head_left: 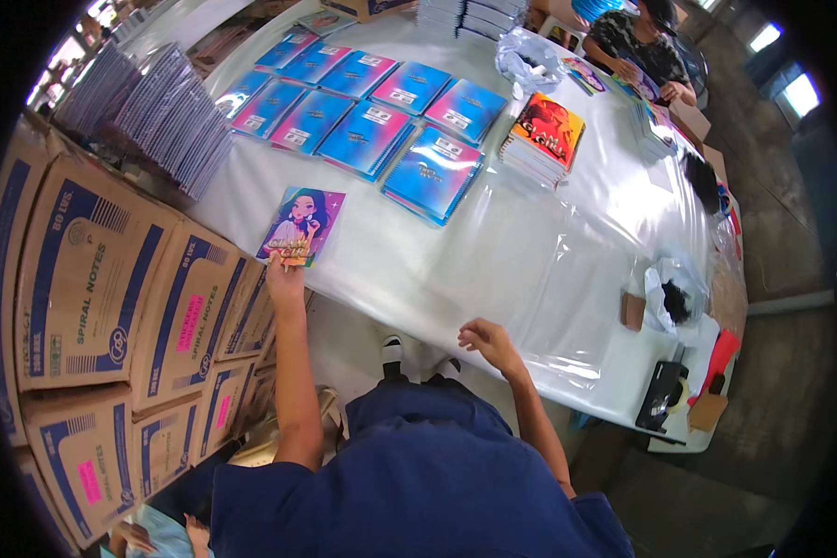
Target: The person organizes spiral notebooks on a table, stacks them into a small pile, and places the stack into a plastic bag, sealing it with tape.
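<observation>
— Where is the left hand (284,272)?
— Its fingers are clamped on the lower edge of a notebook with a cartoon girl cover (301,225), which lies flat near the surface's (493,251) left edge.
— And the right hand (486,339)?
— Loosely curled, holding nothing, at the near edge. Rows of blue-pink notebooks (372,116) lie farther back.

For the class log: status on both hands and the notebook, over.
Left hand grips cartoon-cover notebook at table edge. Right hand empty, loosely curled. Nothing in the way.

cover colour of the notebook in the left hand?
Purple-pink with a cartoon figure, notebook in left hand; head view.
</observation>
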A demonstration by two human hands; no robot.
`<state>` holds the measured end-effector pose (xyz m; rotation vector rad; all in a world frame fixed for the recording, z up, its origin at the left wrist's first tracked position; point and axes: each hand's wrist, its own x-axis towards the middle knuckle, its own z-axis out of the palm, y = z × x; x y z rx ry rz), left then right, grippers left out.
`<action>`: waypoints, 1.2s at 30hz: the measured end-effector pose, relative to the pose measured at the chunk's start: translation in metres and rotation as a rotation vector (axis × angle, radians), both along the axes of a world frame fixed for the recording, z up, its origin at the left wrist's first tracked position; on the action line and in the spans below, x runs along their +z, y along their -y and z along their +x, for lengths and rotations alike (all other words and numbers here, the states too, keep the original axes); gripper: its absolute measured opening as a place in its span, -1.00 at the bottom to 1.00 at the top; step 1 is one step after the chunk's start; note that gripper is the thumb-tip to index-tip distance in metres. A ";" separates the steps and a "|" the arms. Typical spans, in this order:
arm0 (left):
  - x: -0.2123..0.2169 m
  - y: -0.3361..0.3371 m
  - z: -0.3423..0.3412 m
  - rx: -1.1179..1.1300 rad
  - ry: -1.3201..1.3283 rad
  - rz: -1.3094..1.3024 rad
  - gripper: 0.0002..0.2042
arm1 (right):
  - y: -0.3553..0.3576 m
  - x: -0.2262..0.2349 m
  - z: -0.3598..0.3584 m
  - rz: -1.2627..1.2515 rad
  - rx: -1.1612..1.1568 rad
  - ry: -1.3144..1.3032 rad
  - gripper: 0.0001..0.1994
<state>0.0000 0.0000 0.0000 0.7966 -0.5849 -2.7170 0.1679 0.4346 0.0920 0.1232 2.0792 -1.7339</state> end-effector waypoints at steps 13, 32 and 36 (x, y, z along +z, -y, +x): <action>0.100 -0.142 -0.010 -0.205 -0.133 -1.789 -0.41 | -0.027 0.019 -0.176 0.012 -0.014 -0.160 -0.85; 0.079 0.069 -0.463 -0.400 0.375 -2.519 -0.39 | 0.059 0.030 -0.264 0.480 -0.087 -0.492 -0.88; 0.071 0.149 -0.529 -0.449 0.788 -2.449 -0.31 | 0.053 0.045 -0.252 0.543 -0.112 -0.413 -0.89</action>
